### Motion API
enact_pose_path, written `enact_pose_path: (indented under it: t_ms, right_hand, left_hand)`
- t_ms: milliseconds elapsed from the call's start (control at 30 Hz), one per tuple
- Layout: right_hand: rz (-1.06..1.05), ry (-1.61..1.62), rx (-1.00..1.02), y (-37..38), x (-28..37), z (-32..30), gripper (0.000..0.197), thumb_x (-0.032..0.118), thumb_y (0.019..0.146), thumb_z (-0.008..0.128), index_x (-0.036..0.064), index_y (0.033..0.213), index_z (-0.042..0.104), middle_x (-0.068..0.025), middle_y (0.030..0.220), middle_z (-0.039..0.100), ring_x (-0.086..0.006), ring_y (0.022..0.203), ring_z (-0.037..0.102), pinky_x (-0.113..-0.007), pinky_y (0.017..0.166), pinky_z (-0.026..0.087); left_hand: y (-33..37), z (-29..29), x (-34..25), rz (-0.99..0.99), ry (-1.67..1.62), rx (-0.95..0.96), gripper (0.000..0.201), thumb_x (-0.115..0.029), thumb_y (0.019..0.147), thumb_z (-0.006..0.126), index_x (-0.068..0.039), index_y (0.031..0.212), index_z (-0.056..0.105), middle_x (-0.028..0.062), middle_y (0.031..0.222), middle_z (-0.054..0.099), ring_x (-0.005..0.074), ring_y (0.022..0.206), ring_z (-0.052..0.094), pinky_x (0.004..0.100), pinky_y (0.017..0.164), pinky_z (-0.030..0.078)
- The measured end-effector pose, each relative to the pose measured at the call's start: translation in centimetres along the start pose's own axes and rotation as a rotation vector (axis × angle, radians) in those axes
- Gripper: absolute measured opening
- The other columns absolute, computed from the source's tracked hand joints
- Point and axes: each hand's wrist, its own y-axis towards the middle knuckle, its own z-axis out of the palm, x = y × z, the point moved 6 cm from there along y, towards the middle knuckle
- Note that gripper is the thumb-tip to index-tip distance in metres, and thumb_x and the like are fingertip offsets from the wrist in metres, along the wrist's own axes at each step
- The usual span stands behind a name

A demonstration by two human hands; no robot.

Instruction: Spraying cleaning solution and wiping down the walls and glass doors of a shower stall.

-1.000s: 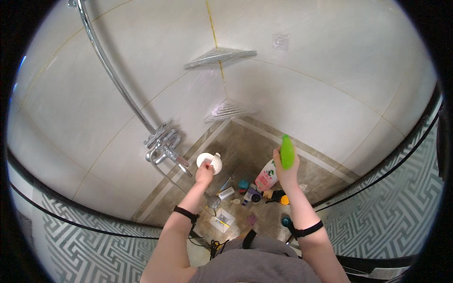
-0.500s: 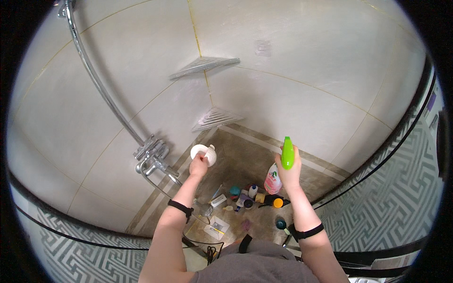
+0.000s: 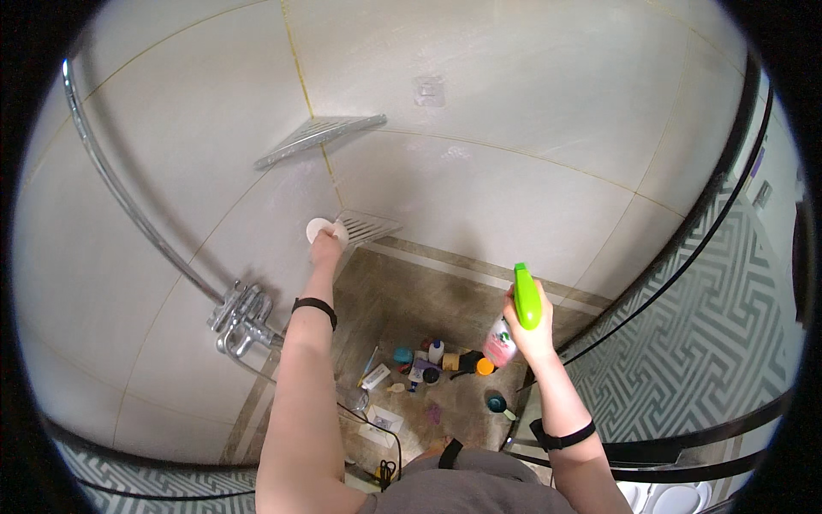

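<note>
My left hand [image 3: 326,244] grips a white rounded pad [image 3: 317,230], its exact kind hard to make out. That hand is at the left side of the lower corner shelf [image 3: 372,228], a slatted metal triangle; whether the pad touches it I cannot tell. On the right, my right hand [image 3: 536,330] is wrapped round the neck of a spray bottle [image 3: 501,341] with a bright green trigger head [image 3: 527,295] and a pinkish, printed body. The bottle is held tilted above the floor, and my fingers hide part of it.
An upper corner shelf [image 3: 321,137] juts from the wall. A chrome shower mixer [image 3: 242,319] with a riser pipe [image 3: 124,201] stands at the left. Several bottles [image 3: 437,350], a white box [image 3: 375,377] and a dark cup [image 3: 497,403] lie on the floor. Curved patterned glass [image 3: 668,334] borders the right.
My left hand with the white pad has moved forward from above the floor to the lower shelf. The view has shifted. My right hand still holds the spray bottle, now tilted somewhat differently.
</note>
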Motion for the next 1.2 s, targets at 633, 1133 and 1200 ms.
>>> enact_pose_path:
  t_ms: [633,1133,1200]
  right_hand:
    - [-0.048,-0.168,-0.732,-4.2,-0.6,-15.0,0.028,-0.002,0.077,0.055,0.0018,0.105,0.048,-0.0055,0.092,0.055,-0.0117,0.074,0.051,-0.025,0.07,0.043]
    - [0.064,-0.155,-0.397,-8.1,-1.0,-15.3,0.033,0.005,0.072,0.063,0.001,0.102,0.048,-0.0122,0.086,0.059,-0.0247,0.08,0.06,-0.033,0.074,0.047]
    - [0.059,-0.17,-0.404,-8.5,-0.9,-15.6,0.033,0.005,0.072,0.063,0.0008,0.101,0.048,-0.0121,0.085,0.058,-0.025,0.079,0.059,-0.033,0.073,0.047]
  left_hand:
    - [8.4,8.0,8.1,-0.087,-0.583,-0.062,0.058,-0.017,0.078,0.062,0.01,0.124,0.038,0.0236,0.121,0.048,0.0326,0.112,0.047,0.037,0.091,0.04]
    - [-23.7,15.7,-5.6,-0.039,-0.715,0.61,0.045,-0.01,0.08,0.059,-0.002,0.123,0.046,0.0119,0.118,0.052,0.0192,0.091,0.056,0.0308,0.073,0.048]
    - [-27.5,16.0,-6.4,-0.126,-0.683,0.731,0.046,-0.014,0.082,0.058,-0.004,0.125,0.045,0.0095,0.121,0.051,0.0188,0.091,0.056,0.0297,0.069,0.048]
